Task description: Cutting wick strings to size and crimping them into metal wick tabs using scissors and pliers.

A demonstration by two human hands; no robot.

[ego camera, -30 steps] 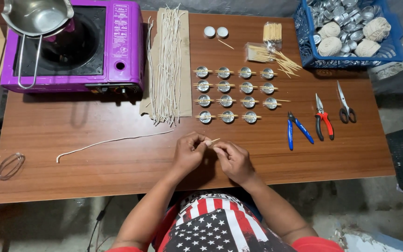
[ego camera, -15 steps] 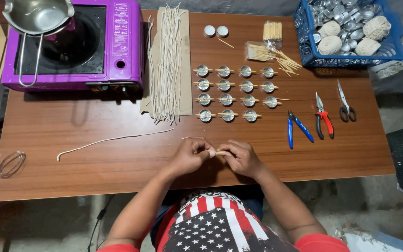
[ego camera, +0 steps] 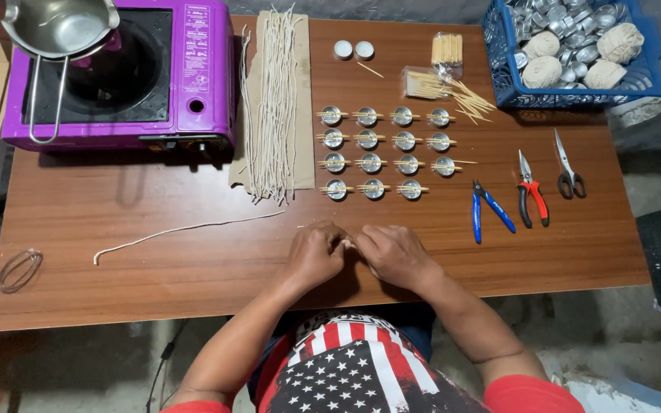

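Your left hand [ego camera: 314,252] and right hand [ego camera: 392,254] meet knuckle to knuckle over the near edge of the counter [ego camera: 154,291]. Both are curled closed, fingertips pinched together on a small pale piece [ego camera: 346,244] that barely shows between them; what it is cannot be made out, fingers cover most of it.

Just beyond your hands: rows of small metal cups [ego camera: 371,151], each with a thin stick laid across its rim. Past those, two white discs [ego camera: 353,50] and a scatter of wooden sticks [ego camera: 453,92], some in clear wrap.

Off your left hand: a single loose length of string [ego camera: 185,228] lying flat on the counter, apart from your fingers. Farther out, a bundle of cut strings [ego camera: 273,107] on a strip of cardboard, then a purple portable stove [ego camera: 193,76] with a steel pot [ego camera: 59,27] sitting on it. A clear loop [ego camera: 17,270] lies at the far left edge.

Off your right hand: blue-handled cutters [ego camera: 487,213], red-handled pliers [ego camera: 531,195], black scissors [ego camera: 568,168], all lying flat, well apart from your fingers. Beyond them, a blue basket [ego camera: 652,80] holds string balls and metal cups.
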